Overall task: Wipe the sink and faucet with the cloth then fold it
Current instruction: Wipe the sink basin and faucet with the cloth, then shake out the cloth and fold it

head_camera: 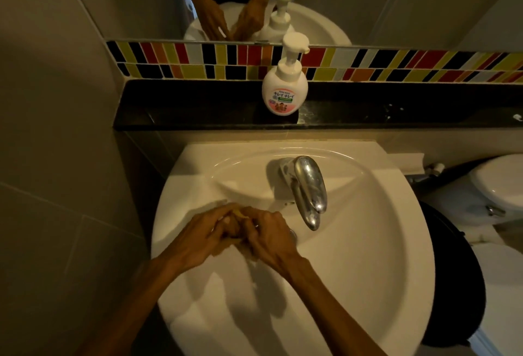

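Observation:
A white round sink [353,256] fills the lower middle of the head view. Its chrome faucet [308,191] stands at the back and points toward me. Over the left part of the basin my left hand [198,239] and my right hand [268,239] are pressed together. Both grip a small yellow cloth [240,215] bunched between them. Only a sliver of the cloth shows above my fingers; the rest is hidden inside my hands. The hands are left of the faucet spout and do not touch it.
A white pump soap bottle [284,84] stands on the black ledge [396,106] behind the sink. Coloured tiles and a mirror rise above it. A toilet [498,183] is at the right, a dark bin [452,270] beside the sink, and a tiled wall [56,157] close on the left.

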